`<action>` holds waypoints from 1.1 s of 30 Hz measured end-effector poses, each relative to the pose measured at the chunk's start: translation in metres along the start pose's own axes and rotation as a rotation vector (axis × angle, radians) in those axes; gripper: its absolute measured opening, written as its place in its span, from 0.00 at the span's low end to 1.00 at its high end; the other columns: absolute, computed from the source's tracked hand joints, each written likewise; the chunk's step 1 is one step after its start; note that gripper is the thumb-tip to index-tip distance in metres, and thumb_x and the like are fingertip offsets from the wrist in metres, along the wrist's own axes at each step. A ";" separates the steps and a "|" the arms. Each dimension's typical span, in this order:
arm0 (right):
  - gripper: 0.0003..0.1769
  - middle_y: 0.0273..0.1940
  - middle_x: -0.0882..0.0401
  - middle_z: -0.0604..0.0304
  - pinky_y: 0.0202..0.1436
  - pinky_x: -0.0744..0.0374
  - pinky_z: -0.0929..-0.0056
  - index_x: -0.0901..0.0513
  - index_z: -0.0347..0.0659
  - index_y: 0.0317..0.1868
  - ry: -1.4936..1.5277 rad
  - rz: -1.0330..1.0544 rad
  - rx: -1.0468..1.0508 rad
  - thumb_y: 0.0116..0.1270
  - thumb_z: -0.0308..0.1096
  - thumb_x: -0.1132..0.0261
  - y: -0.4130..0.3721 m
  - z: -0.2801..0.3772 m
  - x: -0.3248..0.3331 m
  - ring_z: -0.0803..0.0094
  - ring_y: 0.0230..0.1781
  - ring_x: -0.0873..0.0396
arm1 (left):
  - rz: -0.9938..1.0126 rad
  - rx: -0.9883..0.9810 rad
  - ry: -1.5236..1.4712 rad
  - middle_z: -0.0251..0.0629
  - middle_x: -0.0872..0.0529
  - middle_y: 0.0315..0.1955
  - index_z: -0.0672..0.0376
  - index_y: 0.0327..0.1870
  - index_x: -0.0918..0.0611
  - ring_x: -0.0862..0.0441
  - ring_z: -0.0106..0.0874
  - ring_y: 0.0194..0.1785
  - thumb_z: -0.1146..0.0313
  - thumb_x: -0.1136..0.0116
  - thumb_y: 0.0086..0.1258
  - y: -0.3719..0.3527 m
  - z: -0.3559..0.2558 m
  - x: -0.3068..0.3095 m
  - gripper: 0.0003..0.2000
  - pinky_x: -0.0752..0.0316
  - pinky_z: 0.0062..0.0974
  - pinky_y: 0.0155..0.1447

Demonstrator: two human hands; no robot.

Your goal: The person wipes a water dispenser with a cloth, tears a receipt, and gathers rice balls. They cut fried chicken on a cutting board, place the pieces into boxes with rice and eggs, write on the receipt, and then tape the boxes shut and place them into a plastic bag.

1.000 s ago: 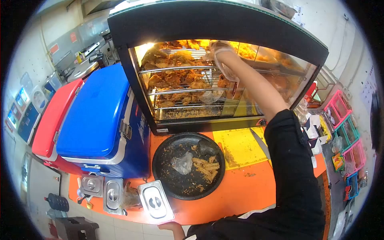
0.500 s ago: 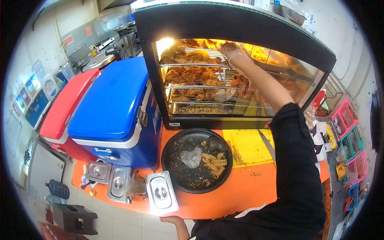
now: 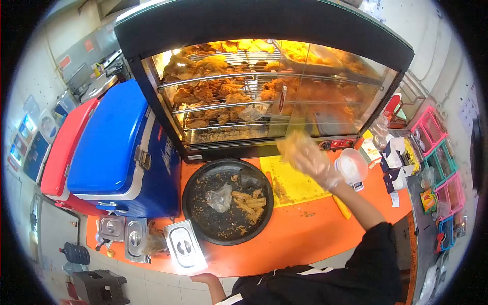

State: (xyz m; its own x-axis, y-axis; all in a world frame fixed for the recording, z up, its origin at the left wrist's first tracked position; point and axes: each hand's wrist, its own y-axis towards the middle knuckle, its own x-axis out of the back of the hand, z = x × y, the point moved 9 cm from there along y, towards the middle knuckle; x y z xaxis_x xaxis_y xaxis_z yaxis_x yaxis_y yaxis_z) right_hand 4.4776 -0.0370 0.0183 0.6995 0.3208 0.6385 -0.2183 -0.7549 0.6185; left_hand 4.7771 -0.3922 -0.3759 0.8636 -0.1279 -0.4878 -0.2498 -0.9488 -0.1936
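My right hand (image 3: 311,158), in a clear plastic glove, is over the yellow cutting board (image 3: 290,188), in front of the display warmer (image 3: 213,150). Its fingers are closed around a blurred golden lump that looks like a piece of fried chicken (image 3: 288,146). Beneath the wrist, the yellow handle of a knife (image 3: 342,207) shows. My left hand (image 3: 206,278) is low at the table's front edge, beside the corner of a steel container lid (image 3: 186,249); its fingers are mostly hidden. A round black pan (image 3: 229,236) holds crumbs, fried strips and a crumpled plastic bag (image 3: 219,198).
Fried chicken (image 3: 203,91) fills several warmer shelves behind glass. A blue cooler (image 3: 107,147) and a red cooler (image 3: 63,157) stand left. More steel containers (image 3: 136,236) line the front left edge of the orange table (image 3: 305,239). At right are a plastic tub (image 3: 351,165) and coloured baskets (image 3: 432,127).
My right hand has come out of the warmer's upper shelf, down and toward me over the cutting board, with a golden piece in it. The view has shifted right; my left hand stays by the table edge.
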 end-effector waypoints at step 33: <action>0.18 0.43 0.21 0.45 0.50 0.26 0.57 0.26 0.36 0.51 0.596 -0.260 -0.663 0.59 0.25 0.48 0.132 -0.002 -0.150 0.48 0.47 0.24 | -0.329 -0.872 0.799 0.49 0.44 0.61 0.66 0.63 0.45 0.48 0.40 0.67 0.55 0.56 0.68 -0.054 -0.229 -0.032 0.29 0.55 0.43 0.68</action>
State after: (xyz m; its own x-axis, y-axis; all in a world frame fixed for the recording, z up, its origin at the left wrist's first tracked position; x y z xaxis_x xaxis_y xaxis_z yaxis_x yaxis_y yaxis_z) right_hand 4.3429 -0.1832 0.0052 0.3555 0.8140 0.4593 -0.5767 -0.1956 0.7932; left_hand 4.8635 -0.4031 -0.1554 0.9326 0.3038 0.1950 0.1423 -0.8058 0.5748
